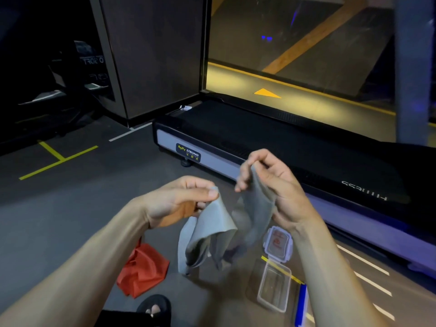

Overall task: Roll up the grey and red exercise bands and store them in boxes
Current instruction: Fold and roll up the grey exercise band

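Grey band [212,223]: left hand [179,199] and right hand [269,185] are pinching its top edge; flattening before rolling would be advisable.

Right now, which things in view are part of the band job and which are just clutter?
Job:
- grey band, pinched by left hand and right hand
- red band on the floor
- clear box, open
- lid

Lying about:
- treadmill
- blue-edged item, unclear

Both hands raised, left hand [181,199] & right hand [271,185] fingers pinching.
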